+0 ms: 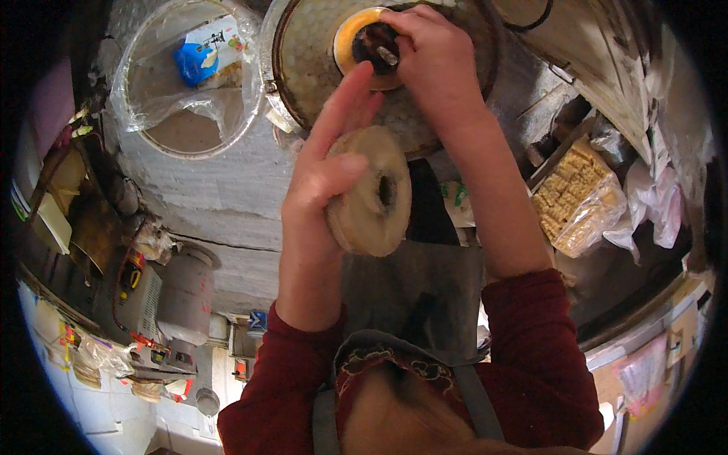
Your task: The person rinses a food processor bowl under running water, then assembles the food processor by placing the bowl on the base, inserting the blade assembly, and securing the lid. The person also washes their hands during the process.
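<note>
My left hand (315,182) holds a thick beige disc (393,216) with a hole through its middle; the disc is tilted. The thumb lies across the disc and the fingers stretch up past it. Farther off, a round dish with an orange rim (348,34) and a dark inside sits on a wide round metal plate (311,83). A small pale stub shows in its dark middle. My right hand (438,53) is closed at the dish's right side, fingertips on the rim; its fingers are partly hidden. I cannot tell what the disc is made of.
Left of the plate stands a plastic-lined round tub (125,98) with a blue and white packet (201,61) inside. A bag of yellow blocky food (580,197) lies at the right, beside white plastic bags (656,201). A grey gas cylinder (186,296) stands lower left.
</note>
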Motion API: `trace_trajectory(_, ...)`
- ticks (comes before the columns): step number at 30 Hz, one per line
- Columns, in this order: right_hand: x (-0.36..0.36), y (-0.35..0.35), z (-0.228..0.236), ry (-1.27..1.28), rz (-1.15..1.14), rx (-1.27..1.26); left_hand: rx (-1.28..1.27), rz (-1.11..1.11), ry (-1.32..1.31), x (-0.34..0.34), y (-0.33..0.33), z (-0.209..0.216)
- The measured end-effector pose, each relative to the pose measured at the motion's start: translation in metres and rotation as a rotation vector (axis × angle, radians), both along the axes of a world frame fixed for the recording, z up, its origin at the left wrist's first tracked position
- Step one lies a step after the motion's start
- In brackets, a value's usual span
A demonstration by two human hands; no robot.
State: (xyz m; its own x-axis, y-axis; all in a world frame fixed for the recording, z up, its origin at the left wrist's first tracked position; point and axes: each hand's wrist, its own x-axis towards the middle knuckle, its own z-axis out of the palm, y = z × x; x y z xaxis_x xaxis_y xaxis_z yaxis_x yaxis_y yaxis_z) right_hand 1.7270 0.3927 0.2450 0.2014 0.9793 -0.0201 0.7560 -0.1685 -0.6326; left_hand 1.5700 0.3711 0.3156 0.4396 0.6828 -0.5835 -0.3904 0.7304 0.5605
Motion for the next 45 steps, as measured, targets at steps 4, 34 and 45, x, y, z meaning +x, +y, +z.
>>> trace_trajectory(4,0.000,-0.001,-0.003,0.014,0.020,0.010,-0.052,-0.017,-0.024,0.008,-0.003,-0.002)
trace_trajectory(34,0.001,-0.007,-0.003,-0.082,0.227,-0.081,-0.128,-0.016,-0.127,0.006,-0.005,-0.012)
trace_trajectory(45,0.015,0.009,0.004,-0.142,0.467,-0.150,-0.242,0.025,-0.245,-0.001,-0.002,-0.017)
